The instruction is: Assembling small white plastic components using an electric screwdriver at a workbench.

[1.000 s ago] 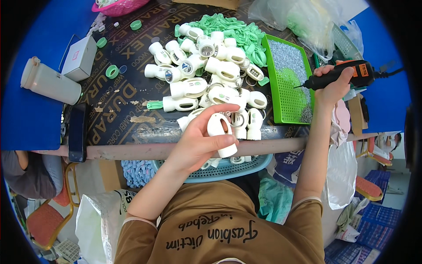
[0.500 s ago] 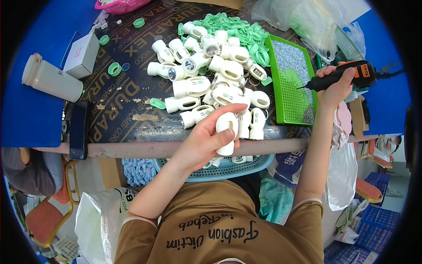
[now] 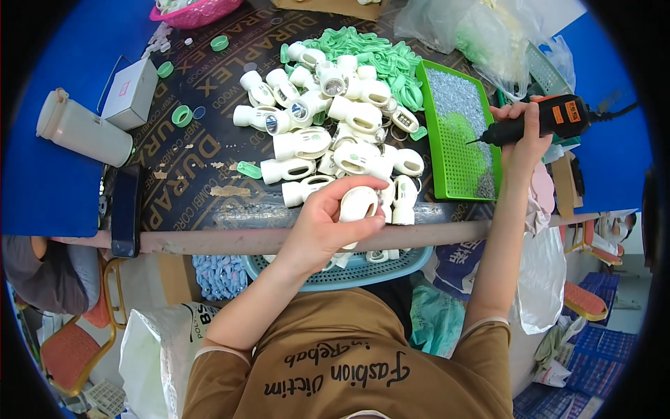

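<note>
Above the table's near edge my left hand (image 3: 322,220) is closed around a white plastic flashlight (image 3: 356,202) with an oval opening in its body. The thumb crosses its lower part and hides some of it. On the right, my right hand (image 3: 525,145) grips a black electric screwdriver (image 3: 537,124) with orange labels and a cord. Its thin bit points left, above a green perforated tray (image 3: 435,143) of small silvery screws. Just beyond my left hand lies a heap of similar white flashlights (image 3: 359,115), some showing their lenses. Green plastic pieces (image 3: 380,56) are piled behind them.
A white bottle (image 3: 84,129), a white box (image 3: 131,94) and a phone (image 3: 125,209) stand or lie at the left. A pink basket (image 3: 199,15) is at the back. Clear plastic bags (image 3: 481,35) lie back right. Below the table edge sits a blue basket (image 3: 335,278).
My left hand has turned the flashlight, and its thumb now lies further right across it. My right hand and the screwdriver have shifted slightly left.
</note>
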Demonstrator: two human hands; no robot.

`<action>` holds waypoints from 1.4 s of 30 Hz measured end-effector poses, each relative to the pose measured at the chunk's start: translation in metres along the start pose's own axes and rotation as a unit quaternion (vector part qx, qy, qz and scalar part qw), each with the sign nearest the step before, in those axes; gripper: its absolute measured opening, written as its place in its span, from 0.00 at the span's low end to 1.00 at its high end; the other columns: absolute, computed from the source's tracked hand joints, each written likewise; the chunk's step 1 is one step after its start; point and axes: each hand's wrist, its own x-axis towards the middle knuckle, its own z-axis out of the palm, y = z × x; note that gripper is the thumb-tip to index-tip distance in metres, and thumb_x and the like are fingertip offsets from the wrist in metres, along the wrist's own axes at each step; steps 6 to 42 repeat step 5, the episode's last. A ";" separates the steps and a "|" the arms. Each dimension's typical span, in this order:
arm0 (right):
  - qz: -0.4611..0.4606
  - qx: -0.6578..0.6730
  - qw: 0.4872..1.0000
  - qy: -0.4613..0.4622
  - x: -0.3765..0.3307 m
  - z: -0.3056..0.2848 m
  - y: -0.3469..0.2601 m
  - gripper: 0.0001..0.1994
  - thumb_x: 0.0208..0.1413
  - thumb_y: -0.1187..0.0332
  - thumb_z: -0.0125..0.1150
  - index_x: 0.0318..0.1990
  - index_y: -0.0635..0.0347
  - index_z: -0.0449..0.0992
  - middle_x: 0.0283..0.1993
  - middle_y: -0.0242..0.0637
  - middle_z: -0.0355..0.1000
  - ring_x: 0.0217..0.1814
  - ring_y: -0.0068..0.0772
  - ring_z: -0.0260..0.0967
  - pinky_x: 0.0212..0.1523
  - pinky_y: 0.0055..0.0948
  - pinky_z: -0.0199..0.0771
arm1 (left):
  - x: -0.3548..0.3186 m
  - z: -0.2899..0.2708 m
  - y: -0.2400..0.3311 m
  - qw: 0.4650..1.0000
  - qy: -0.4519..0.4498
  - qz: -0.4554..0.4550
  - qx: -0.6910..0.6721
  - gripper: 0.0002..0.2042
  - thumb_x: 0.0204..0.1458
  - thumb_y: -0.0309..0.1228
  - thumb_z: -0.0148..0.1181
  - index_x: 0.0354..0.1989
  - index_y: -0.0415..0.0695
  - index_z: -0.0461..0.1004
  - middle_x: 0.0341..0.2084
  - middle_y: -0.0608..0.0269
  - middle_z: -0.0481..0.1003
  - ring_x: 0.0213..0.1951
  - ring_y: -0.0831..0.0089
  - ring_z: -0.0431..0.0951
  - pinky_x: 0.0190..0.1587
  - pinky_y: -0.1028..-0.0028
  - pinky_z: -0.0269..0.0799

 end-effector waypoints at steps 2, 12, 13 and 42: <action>-0.002 0.007 1.000 0.005 0.002 0.001 -0.007 0.09 0.53 0.72 0.53 0.38 0.65 0.61 0.20 0.36 0.63 0.21 0.30 0.64 0.29 0.35 0.73 | 0.000 -0.003 -0.002 1.000 0.002 0.013 0.004 0.18 0.45 0.19 0.56 0.47 0.39 0.66 0.32 0.63 0.71 0.34 0.80 0.73 0.39 0.82 0.71; 0.011 0.035 0.999 -0.005 0.010 -0.005 -0.020 0.09 0.53 0.69 0.53 0.38 0.63 0.63 0.19 0.36 0.63 0.19 0.32 0.63 0.28 0.37 0.71 | 0.000 -0.007 -0.001 1.000 0.002 -0.010 -0.010 0.17 0.47 0.19 0.54 0.47 0.39 0.65 0.31 0.64 0.70 0.33 0.81 0.72 0.38 0.83 0.71; 0.011 0.035 0.999 -0.005 0.010 -0.005 -0.020 0.09 0.53 0.69 0.53 0.38 0.63 0.63 0.19 0.36 0.63 0.19 0.32 0.63 0.28 0.37 0.71 | 0.000 -0.007 -0.001 1.000 0.002 -0.010 -0.010 0.17 0.47 0.19 0.54 0.47 0.39 0.65 0.31 0.64 0.70 0.33 0.81 0.72 0.38 0.83 0.71; 0.011 0.035 0.999 -0.005 0.010 -0.005 -0.020 0.09 0.53 0.69 0.53 0.38 0.63 0.63 0.19 0.36 0.63 0.19 0.32 0.63 0.28 0.37 0.71 | 0.000 -0.007 -0.001 1.000 0.002 -0.010 -0.010 0.17 0.47 0.19 0.54 0.47 0.39 0.65 0.31 0.64 0.70 0.33 0.81 0.72 0.38 0.83 0.71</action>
